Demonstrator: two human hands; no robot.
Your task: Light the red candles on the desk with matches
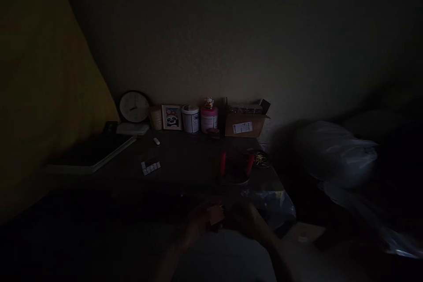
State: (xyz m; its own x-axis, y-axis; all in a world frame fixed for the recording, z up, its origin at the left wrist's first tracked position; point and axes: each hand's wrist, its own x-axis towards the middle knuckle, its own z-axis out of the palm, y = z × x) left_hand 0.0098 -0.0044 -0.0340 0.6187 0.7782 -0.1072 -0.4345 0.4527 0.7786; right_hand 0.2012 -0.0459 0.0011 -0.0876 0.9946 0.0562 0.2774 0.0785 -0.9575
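Note:
The scene is very dark. My left hand (197,221) and my right hand (248,220) are close together low in the middle, just in front of the dark table (185,163). Between them is a small pale flat object (216,215), perhaps a card or a small box. Both hands have their fingers curled around it. What it is I cannot make out.
Along the wall stand a round clock (134,106), a framed panda picture (172,117), a white tub (191,118), a pink tub (209,118) and an open cardboard box (245,122). Red-handled items (235,165) sit mid-table. A white bag (335,152) lies right, a yellow surface left.

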